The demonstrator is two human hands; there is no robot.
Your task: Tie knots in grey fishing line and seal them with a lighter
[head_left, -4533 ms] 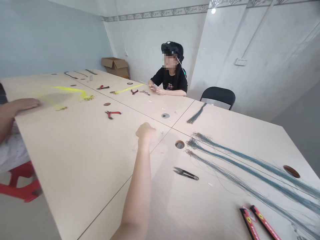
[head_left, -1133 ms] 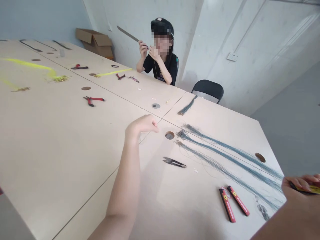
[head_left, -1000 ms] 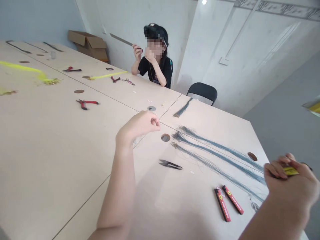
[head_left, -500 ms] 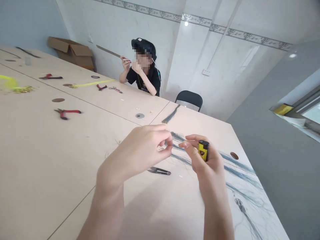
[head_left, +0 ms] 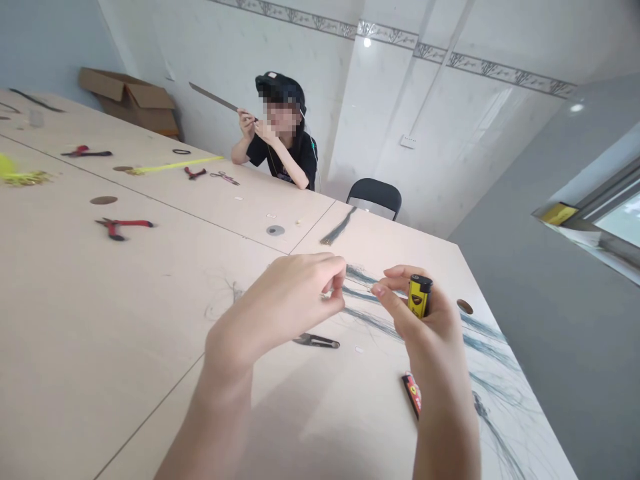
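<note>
From where I stand, both hands are raised over the pale surface (head_left: pixel 145 380), fingertips facing each other just a little apart. The right hand (head_left: pixel 433 343) grasps a yellow lighter (head_left: pixel 419 297) upright, black top up, in the crook behind its thumb, while its thumb and forefinger reach towards the other side. The left hand (head_left: pixel 287 293) bends in with its fingers curled towards the thumb; I can't tell whether anything thin is pinched there. Beneath and between the two, long blue-grey strand bundles (head_left: pixel 365 293) lie on the surface, passing behind the right hand and showing again to its right. Just below the left hand's fingers lie black snips (head_left: pixel 320 341), partly covered by that hand, with a small white tag (head_left: pixel 359 349) to their right. A red-and-black item (head_left: pixel 411 395) peeks out beside the right wrist. Farther off, left of and beyond the left hand, rest red-handled pliers (head_left: pixel 123 227). Straight beyond it, across the surface, a person in black (head_left: pixel 287 157) holds up a long flat strip (head_left: pixel 213 97)
</note>
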